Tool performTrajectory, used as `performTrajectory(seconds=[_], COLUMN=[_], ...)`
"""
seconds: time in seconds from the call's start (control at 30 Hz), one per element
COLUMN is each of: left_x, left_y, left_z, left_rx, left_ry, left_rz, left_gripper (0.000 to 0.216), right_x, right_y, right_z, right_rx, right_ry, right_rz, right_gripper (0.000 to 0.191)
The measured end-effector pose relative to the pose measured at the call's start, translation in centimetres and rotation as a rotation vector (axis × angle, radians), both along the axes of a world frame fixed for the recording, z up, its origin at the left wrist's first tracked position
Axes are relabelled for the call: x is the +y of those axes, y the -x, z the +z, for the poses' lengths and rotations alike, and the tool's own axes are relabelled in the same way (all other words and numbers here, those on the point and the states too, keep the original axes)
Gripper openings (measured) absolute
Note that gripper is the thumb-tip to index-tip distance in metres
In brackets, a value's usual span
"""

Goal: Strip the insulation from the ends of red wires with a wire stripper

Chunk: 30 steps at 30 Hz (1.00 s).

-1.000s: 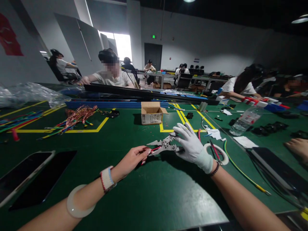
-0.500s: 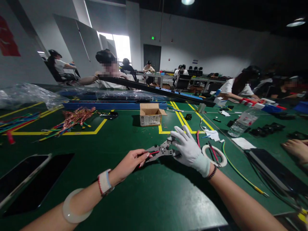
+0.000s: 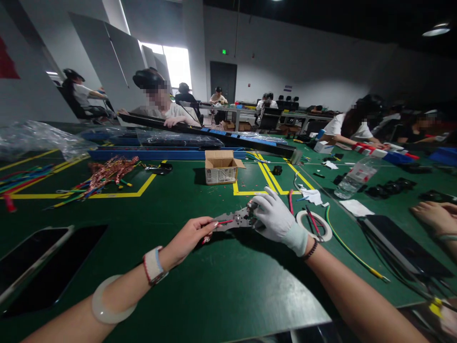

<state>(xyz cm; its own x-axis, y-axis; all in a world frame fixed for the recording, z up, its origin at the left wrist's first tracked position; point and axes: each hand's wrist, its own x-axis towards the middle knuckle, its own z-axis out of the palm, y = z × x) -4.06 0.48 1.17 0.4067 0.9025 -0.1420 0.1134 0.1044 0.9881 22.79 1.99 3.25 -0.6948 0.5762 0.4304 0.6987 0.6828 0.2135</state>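
Note:
My bare left hand (image 3: 194, 234) pinches a short red wire (image 3: 224, 222), whose far end lies against the jaws of a pair of wire strippers (image 3: 238, 218). In my white-gloved right hand (image 3: 274, 218) are the strippers' handles, with the fingers closed round them; part of the grip is hidden by the glove. The tool points left, towards my left hand, above the green table. Close to the right wrist lies a roll of white tape (image 3: 324, 232) with a red and black piece across it.
A small cardboard box (image 3: 220, 176) stands ahead. Copper strands and coloured wires (image 3: 107, 176) lie left, near two dark flat panels (image 3: 53, 267). A water bottle (image 3: 357, 178) and a green-yellow cable (image 3: 348, 250) are on the right. Across the table a person holds a long black rail (image 3: 185, 128).
The strippers' handles have closed together as my right fingers drew in, and the jaws now meet around the red wire. The person opposite has shifted the black rail to the left.

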Motion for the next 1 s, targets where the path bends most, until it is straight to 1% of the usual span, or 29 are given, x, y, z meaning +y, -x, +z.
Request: performTrajectory(seconds=[0.1,0.23,0.33,0.47,0.6,0.77,1.0], left_x=[0.0,0.1,0.2,0.1,0.0,-0.1,-0.3], left_y=[0.0,0.0,0.0,-0.2,-0.3,-0.3,-0.3], left_z=[0.0,-0.4,-0.6,-0.5,-0.2,0.0,-0.3], left_rx=[-0.049,-0.115,-0.145,-0.172,-0.169,-0.174,-0.234], left_ry=[0.037,0.093,0.094,0.097,0.129,0.120,0.142], left_rz=[0.005,0.001,0.025,0.056,0.037,0.031,0.016], left_gripper=[0.037,0.033,0.031,0.029,0.028,0.027,0.027], right_x=[0.2,0.2,0.2,0.3,0.2,-0.1,-0.1], right_y=[-0.2,-0.2,-0.2,-0.2,-0.2,0.1,0.2], right_z=[-0.6,-1.1,-1.0,-0.4,0.1,-0.2,-0.5], right_rx=[0.027,0.008,-0.015,0.031,0.035,-0.009,0.048], right_ry=[0.005,0.007,0.020,-0.012,-0.031,-0.029,-0.032], right_rz=[0.016,-0.013,-0.028,0.030,0.030,-0.011,-0.002], right_gripper=[0.012,0.011,0.010,0.013,0.019,0.024,0.019])
